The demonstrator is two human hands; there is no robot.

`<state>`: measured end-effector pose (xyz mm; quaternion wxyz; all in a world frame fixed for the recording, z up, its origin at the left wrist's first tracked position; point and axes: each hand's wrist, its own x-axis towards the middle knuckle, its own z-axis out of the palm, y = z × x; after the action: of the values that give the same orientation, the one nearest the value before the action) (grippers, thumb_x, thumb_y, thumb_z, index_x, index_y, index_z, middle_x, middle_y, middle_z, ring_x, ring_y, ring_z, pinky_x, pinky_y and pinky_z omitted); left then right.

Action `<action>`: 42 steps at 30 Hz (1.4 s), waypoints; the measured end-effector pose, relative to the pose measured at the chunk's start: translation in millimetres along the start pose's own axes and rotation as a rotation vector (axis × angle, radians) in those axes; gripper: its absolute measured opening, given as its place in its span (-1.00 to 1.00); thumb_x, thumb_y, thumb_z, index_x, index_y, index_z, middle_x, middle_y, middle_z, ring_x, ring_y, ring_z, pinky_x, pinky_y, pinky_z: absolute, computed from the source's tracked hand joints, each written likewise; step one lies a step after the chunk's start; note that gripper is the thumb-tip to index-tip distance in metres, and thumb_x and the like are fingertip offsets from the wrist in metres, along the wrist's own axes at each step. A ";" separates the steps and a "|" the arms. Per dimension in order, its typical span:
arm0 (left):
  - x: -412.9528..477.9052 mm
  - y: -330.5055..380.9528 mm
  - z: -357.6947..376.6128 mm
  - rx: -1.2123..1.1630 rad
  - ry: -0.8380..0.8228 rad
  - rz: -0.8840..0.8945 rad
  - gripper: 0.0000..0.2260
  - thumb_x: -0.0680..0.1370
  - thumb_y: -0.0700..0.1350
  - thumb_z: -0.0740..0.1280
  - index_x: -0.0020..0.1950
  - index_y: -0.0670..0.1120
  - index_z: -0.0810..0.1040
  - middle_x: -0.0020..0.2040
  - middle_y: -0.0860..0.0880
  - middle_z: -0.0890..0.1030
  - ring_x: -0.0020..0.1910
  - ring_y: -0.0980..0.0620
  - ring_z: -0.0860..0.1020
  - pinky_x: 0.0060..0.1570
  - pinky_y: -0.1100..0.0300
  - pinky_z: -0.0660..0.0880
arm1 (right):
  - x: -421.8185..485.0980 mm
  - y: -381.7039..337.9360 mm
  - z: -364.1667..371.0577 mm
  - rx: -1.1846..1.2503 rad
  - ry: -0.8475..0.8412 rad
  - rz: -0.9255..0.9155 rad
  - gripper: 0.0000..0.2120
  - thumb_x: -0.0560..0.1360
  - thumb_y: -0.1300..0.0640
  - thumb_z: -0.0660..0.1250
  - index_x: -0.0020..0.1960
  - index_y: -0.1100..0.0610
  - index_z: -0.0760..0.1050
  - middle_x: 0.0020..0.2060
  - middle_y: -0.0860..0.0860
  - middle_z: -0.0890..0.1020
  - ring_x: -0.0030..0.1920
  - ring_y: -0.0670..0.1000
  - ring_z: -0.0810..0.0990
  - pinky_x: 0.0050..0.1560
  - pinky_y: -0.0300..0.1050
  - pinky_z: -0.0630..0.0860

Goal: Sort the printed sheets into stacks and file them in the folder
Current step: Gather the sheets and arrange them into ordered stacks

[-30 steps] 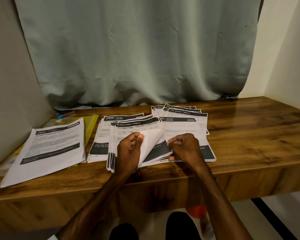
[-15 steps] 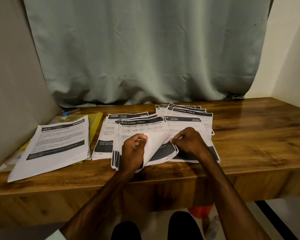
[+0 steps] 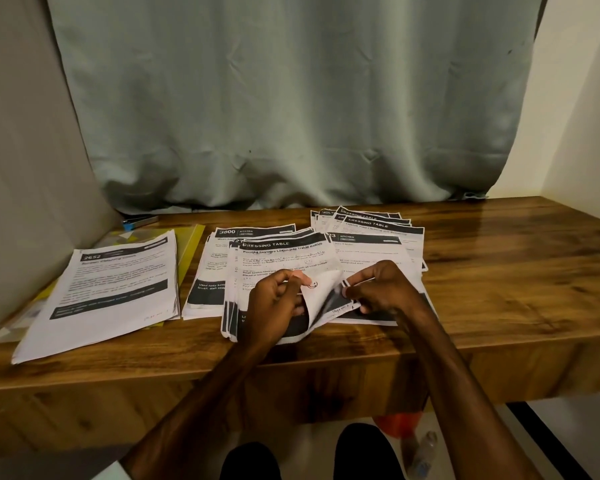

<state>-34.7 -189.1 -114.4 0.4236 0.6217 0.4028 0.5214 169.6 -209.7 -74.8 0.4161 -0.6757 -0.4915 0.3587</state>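
Left hand (image 3: 274, 303): fingers curled; near corner of top sheet (image 3: 321, 296) was pinched and curled up off the middle stack (image 3: 278, 258). Right hand (image 3: 381, 292): fingers curled; a paper edge just beside the curl was pinched, which sheet could not be told. The stack's near edge was set close to the table (image 3: 499, 306) edge, with overlapping stacks on both sides. Left stack (image 3: 118, 285) was laid on the folder (image 3: 192, 242), a narrow bare strip between. Bare wood was seen at right.
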 end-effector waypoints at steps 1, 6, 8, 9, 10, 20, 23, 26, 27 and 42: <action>-1.3 0.2 0.4 0.013 -0.030 0.022 -0.77 0.67 -0.02 0.30 0.01 -0.13 0.66 -0.14 0.09 0.71 -0.21 0.08 0.62 -0.20 0.14 0.60 | -0.7 -0.1 0.0 0.024 0.005 0.002 -0.91 0.43 0.32 0.53 -0.07 0.26 0.71 -0.27 0.14 0.71 -0.45 -0.07 0.58 -0.46 -0.25 0.51; -9.6 3.9 4.1 0.170 -0.102 0.161 -0.67 0.51 0.25 0.42 0.10 0.04 0.59 -0.05 0.09 0.73 -0.11 0.19 0.68 -0.13 0.25 0.56 | -2.5 2.2 2.8 0.130 0.040 -0.022 -0.82 0.37 0.28 0.60 -0.06 0.27 0.70 -0.25 0.15 0.73 -0.36 -0.02 0.63 -0.43 -0.23 0.55; -14.2 8.8 5.2 0.283 -0.119 0.180 -0.45 0.36 0.42 0.45 0.21 0.15 0.48 0.00 0.14 0.72 -0.04 0.23 0.68 -0.08 0.23 0.62 | -2.2 4.8 6.6 0.155 0.065 -0.060 -0.77 0.32 0.18 0.66 -0.10 0.24 0.71 -0.25 0.11 0.74 -0.30 0.03 0.68 -0.39 -0.20 0.57; -16.7 11.2 5.5 0.358 -0.123 0.182 -0.34 0.29 0.49 0.45 0.26 0.20 0.43 0.04 0.20 0.68 -0.01 0.28 0.65 -0.06 0.24 0.63 | -2.4 5.7 9.0 0.163 0.077 -0.074 -0.74 0.29 0.14 0.67 -0.11 0.23 0.71 -0.26 0.09 0.74 -0.27 0.06 0.70 -0.36 -0.17 0.59; -17.5 11.1 6.0 0.434 -0.120 0.187 -0.26 0.24 0.53 0.45 0.30 0.24 0.38 0.05 0.25 0.64 0.01 0.32 0.62 -0.04 0.26 0.62 | -1.9 7.0 11.1 0.169 0.085 -0.081 -0.72 0.28 0.10 0.68 -0.12 0.22 0.71 -0.26 0.08 0.74 -0.24 0.09 0.73 -0.32 -0.13 0.62; -9.4 4.7 1.2 0.553 -0.056 0.170 -0.32 0.34 0.28 0.57 0.37 0.13 0.42 0.02 0.19 0.60 -0.05 0.24 0.58 -0.04 0.06 0.62 | -5.1 8.4 18.2 0.248 0.029 -0.029 -0.61 0.33 -0.08 0.63 -0.09 0.23 0.70 -0.23 0.11 0.74 -0.39 -0.04 0.62 -0.39 -0.21 0.54; -9.5 5.9 1.4 0.575 -0.082 0.167 -0.29 0.33 0.30 0.57 0.39 0.14 0.42 0.05 0.19 0.60 -0.04 0.19 0.58 -0.07 0.19 0.57 | -5.8 7.7 19.7 0.258 0.015 -0.038 -0.63 0.36 -0.08 0.61 -0.11 0.23 0.70 -0.25 0.10 0.74 -0.32 0.02 0.65 -0.34 -0.18 0.58; -9.7 6.8 0.7 0.553 -0.099 0.151 -0.29 0.33 0.25 0.59 0.40 0.10 0.43 0.10 0.16 0.58 -0.04 0.25 0.55 -0.15 0.44 0.46 | -6.4 5.6 22.0 0.268 0.011 -0.036 -0.63 0.37 -0.11 0.60 -0.13 0.22 0.69 -0.25 0.10 0.74 -0.30 0.04 0.67 -0.32 -0.17 0.61; -9.6 6.6 0.3 0.525 -0.103 0.140 -0.30 0.34 0.22 0.60 0.39 0.09 0.45 0.11 0.16 0.58 -0.05 0.30 0.55 -0.19 0.50 0.44 | -6.8 4.6 22.5 0.275 0.009 -0.034 -0.62 0.38 -0.12 0.59 -0.13 0.22 0.68 -0.25 0.11 0.74 -0.32 0.03 0.66 -0.34 -0.19 0.60; -3.2 5.1 1.8 0.234 -0.109 -0.080 -0.43 0.25 0.21 0.52 0.24 0.15 0.58 0.06 0.06 0.73 0.02 0.09 0.70 0.15 -0.07 0.61 | -20.3 7.9 17.2 0.354 -0.101 -0.038 -0.69 0.52 0.08 0.49 0.11 0.30 0.61 -0.15 0.17 0.75 -0.18 0.17 0.76 -0.30 -0.16 0.67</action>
<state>-33.0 -193.9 -110.7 0.3898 0.6778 0.4616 0.4190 151.8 -227.0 -87.3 0.5100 -0.5636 -0.4537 0.4651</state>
